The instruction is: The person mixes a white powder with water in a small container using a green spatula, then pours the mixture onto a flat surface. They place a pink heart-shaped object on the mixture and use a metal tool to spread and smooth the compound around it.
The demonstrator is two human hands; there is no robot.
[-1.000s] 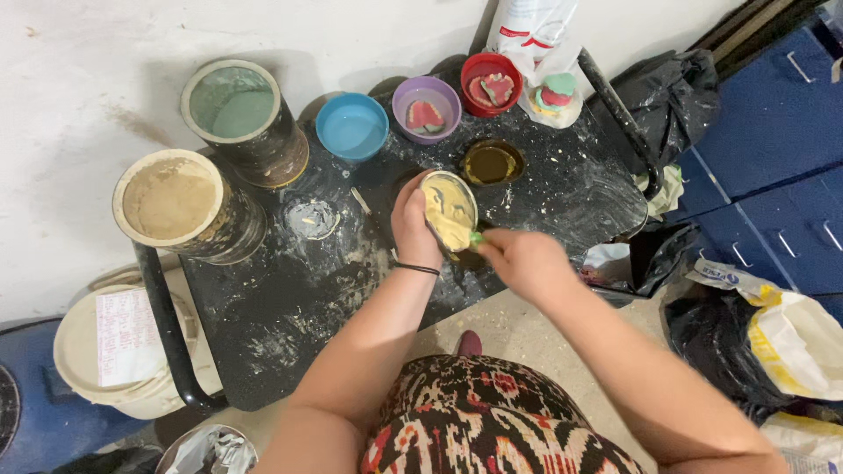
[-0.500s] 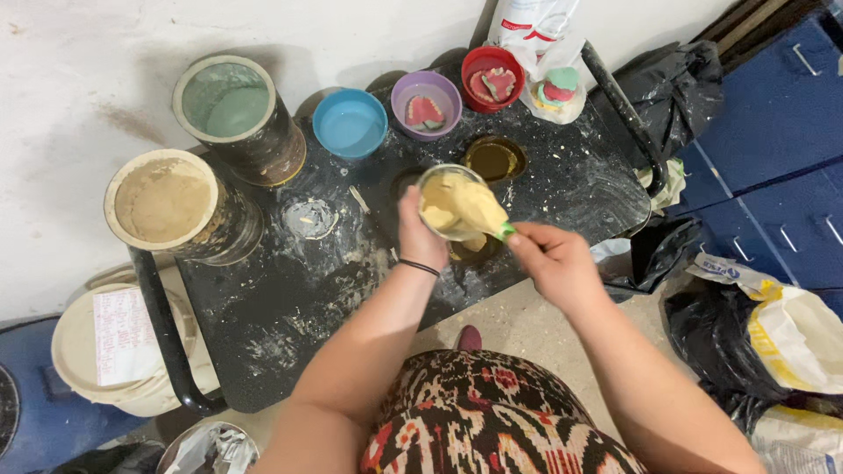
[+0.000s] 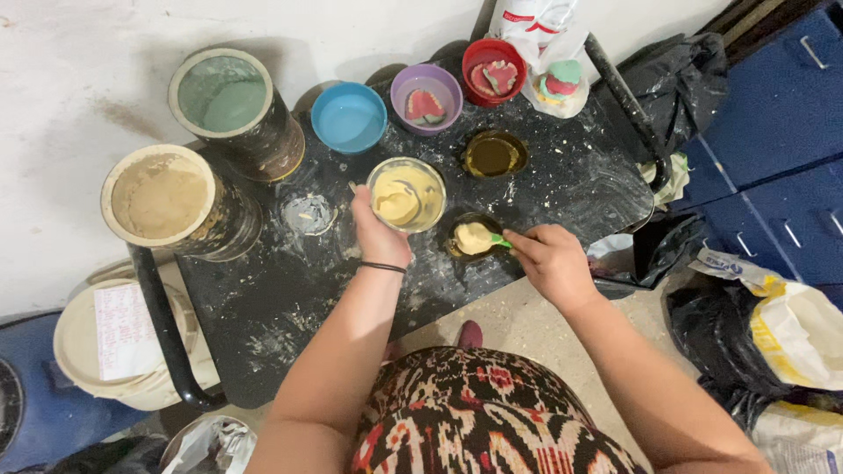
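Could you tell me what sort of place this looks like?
Probably a dental laboratory bench: denture casts sit in a red bowl and a purple bowl, and the right hand spoons yellow paste from a mixing cup.

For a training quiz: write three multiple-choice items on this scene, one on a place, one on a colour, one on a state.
1. Where is the spatula loaded with yellow paste?
A. over the small dark mould
B. inside the blue bowl
C. on the floor

2. What colour is the bowl between the blue bowl and the red bowl?
A. green
B. purple
C. white

3. What is the left hand doing?
A. resting flat on the table
B. gripping the mixing cup
C. lifting the tan bucket

Answers:
1 A: the right hand holds the paste just above the mould.
2 B: its rim is purple.
3 B: the fingers wrap the side of the cup of yellow paste.
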